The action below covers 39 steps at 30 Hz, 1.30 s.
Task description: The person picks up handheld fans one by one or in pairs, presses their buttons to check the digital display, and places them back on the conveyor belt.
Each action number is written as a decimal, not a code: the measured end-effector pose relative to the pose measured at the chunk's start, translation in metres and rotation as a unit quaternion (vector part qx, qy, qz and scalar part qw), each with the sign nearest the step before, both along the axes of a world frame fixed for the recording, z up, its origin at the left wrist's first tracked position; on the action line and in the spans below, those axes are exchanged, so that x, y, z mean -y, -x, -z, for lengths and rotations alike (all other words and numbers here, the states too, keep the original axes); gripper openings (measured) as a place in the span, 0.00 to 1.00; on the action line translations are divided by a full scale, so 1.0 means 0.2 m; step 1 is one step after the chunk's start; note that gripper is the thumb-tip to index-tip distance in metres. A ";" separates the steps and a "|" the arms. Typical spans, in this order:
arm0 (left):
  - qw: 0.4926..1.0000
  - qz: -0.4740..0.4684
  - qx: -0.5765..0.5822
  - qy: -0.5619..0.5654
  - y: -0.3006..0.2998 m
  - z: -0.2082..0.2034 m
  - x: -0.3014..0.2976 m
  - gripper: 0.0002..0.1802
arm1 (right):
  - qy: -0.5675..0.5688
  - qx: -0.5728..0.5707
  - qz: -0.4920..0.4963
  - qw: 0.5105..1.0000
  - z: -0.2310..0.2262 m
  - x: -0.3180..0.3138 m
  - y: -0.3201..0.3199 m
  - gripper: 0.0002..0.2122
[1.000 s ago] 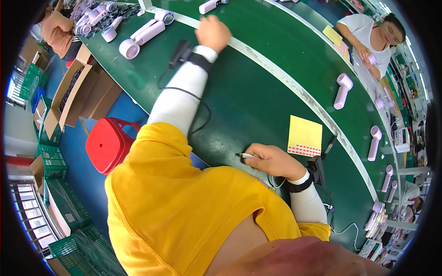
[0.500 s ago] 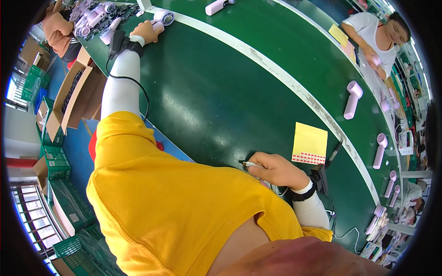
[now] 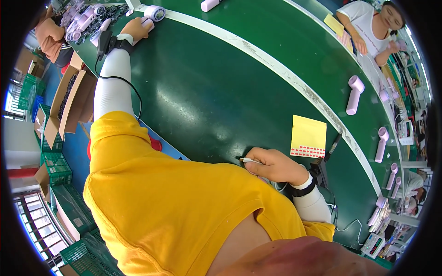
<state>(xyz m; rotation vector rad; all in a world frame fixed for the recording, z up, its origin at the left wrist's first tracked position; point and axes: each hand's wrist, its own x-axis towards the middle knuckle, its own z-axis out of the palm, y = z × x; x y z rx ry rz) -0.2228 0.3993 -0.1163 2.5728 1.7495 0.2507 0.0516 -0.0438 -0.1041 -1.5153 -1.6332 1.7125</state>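
At the far left end of the green table, my left hand is closed around the handle of a lilac handheld fan, whose round head points away from me. A heap of similar lilac fans with dark cords lies just beyond that hand. Close to my body, my right hand pinches a white cable with a metal plug sticking out past the fingertips. A bit of something lilac shows beneath this hand, mostly hidden.
A yellow sheet with red stickers lies beyond my right hand, near a black marker. Several fans, one a lilac fan, stand along the far strip. A co-worker sits opposite. Cardboard boxes stand left of the table.
My left hand has shifted slightly left with the fan still in it. The right hand has barely moved, keeping the cable. The co-worker opposite has moved their hands apart.
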 end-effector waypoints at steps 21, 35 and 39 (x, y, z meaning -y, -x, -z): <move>0.996 0.084 -0.007 -0.029 -0.03 -0.04 0.09 0.30 | -0.011 -0.008 0.004 1.000 0.02 0.00 0.00 0.09; 0.995 0.084 -0.005 -0.054 -0.10 -0.02 0.10 0.34 | -0.027 -0.010 0.004 1.000 0.01 0.00 0.00 0.09; 0.995 0.082 -0.005 -0.054 -0.10 -0.02 0.09 0.35 | -0.043 -0.012 0.007 0.999 0.02 0.01 0.00 0.09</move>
